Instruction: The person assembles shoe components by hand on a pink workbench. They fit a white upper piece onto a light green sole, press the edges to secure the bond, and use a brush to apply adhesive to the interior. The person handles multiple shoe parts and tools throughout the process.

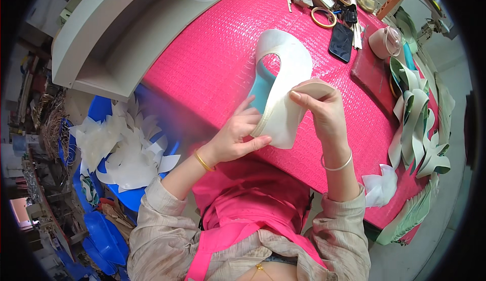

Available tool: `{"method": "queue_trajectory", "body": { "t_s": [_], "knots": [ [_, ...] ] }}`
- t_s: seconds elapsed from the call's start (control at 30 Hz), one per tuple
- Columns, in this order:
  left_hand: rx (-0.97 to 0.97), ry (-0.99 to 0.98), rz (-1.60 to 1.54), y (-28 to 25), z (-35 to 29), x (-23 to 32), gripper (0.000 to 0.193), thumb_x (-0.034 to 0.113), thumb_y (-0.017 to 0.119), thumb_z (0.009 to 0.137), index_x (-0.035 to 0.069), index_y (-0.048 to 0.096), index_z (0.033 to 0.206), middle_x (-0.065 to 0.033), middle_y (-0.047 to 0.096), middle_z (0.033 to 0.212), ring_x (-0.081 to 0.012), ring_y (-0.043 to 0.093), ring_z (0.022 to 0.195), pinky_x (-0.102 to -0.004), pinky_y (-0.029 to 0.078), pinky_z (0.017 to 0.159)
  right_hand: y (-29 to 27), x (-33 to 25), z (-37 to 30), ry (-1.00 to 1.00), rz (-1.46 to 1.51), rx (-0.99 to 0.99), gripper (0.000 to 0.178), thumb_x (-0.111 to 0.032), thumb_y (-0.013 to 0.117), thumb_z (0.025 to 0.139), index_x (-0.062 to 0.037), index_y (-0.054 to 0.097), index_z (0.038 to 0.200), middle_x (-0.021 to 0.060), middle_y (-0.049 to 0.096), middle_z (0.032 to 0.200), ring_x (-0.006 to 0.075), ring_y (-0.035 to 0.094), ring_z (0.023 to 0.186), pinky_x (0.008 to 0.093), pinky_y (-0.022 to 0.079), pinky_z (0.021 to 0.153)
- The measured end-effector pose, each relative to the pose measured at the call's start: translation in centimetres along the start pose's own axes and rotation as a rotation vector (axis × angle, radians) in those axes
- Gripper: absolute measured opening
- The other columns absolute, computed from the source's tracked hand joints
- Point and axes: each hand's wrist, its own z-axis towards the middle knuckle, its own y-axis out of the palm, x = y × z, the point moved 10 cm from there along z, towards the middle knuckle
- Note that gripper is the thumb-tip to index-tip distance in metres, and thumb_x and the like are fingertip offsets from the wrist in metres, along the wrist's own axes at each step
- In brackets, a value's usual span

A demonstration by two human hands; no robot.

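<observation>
What looks like a white shoe upper (pixel 284 101), a curved piece with a rounded opening and a pale blue inner face, is held above the near part of the pink-covered table (pixel 202 63). My left hand (pixel 234 135) grips its lower left edge, thumb on the near side and fingers partly hidden behind it. With thumb and fingers, my right hand (pixel 326 113) pinches its right end, which bends over toward me. Both hands are closed on the same piece. The fingertips behind it do not show.
A grey shelf unit (pixel 114 78) borders the table's left. White cut pieces (pixel 126 159) pile on blue plastic beside me. Far right are a tape ring (pixel 324 17), phone (pixel 341 43) and pink mug (pixel 386 42). Green-lined white pieces (pixel 415 124) hang along the right edge.
</observation>
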Motion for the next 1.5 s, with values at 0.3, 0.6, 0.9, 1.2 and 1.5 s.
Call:
{"method": "queue_trajectory", "body": {
  "t_s": [0.3,0.6,0.9,1.2,1.5],
  "knots": [
    [-0.124,-0.491,-0.484,0.9,-0.5,-3.1,0.038,0.018,0.065,0.080,0.002,0.056,0.113,-0.0055,0.061,0.099,-0.0134,0.053,0.101,-0.0371,0.033,0.102,1.4,0.4,-0.5,0.042,-0.217,-0.099,0.013,-0.002,0.070,0.072,0.0004,0.066,0.083,0.0064,0.065,0.078,0.0109,0.060,0.073,0.0247,0.047,0.067],
    [0.142,-0.509,-1.004,3.7,0.5,-2.9,0.065,0.002,0.060,0.082,0.001,0.027,0.138,-0.0083,0.050,0.123,-0.0156,0.049,0.112,-0.0308,0.039,0.096,-5.7,-1.7,5.7,-0.206,-0.498,0.328,0.050,-0.021,0.078,0.067,0.0012,0.047,0.100,0.0068,0.046,0.088,0.0189,0.046,0.079,0.0305,0.041,0.073],
    [0.152,-0.625,-0.691,4.1,-2.4,-5.4,0.025,0.005,0.062,0.084,-0.004,0.060,0.107,-0.0023,0.064,0.092,-0.0086,0.058,0.086,-0.0222,0.047,0.078,-3.7,1.0,1.4,-0.015,-0.065,0.099,0.022,-0.013,0.069,0.079,0.0029,0.065,0.093,0.0063,0.066,0.082,0.0118,0.062,0.071,0.0242,0.049,0.065],
    [0.109,-0.492,-0.695,5.2,-0.1,-3.6,0.026,0.007,0.059,0.086,-0.008,0.058,0.107,-0.0052,0.064,0.100,-0.0093,0.058,0.087,-0.0241,0.047,0.078,-7.5,0.0,2.8,-0.141,-0.017,0.450,0.040,-0.039,0.059,0.087,-0.0010,0.063,0.075,0.0031,0.062,0.064,0.0071,0.055,0.048,0.0192,0.041,0.044],
    [0.816,-0.489,-0.939,-0.4,4.6,-7.1,0.038,0.033,0.056,0.090,-0.003,0.062,0.098,-0.0065,0.064,0.086,-0.0101,0.059,0.071,-0.0239,0.048,0.064,0.1,-0.2,-2.2,-0.124,-0.384,-0.240,0.040,-0.020,0.065,0.080,0.0005,0.055,0.113,0.0099,0.062,0.102,0.0182,0.057,0.097,0.0299,0.042,0.086]
  ]
}}
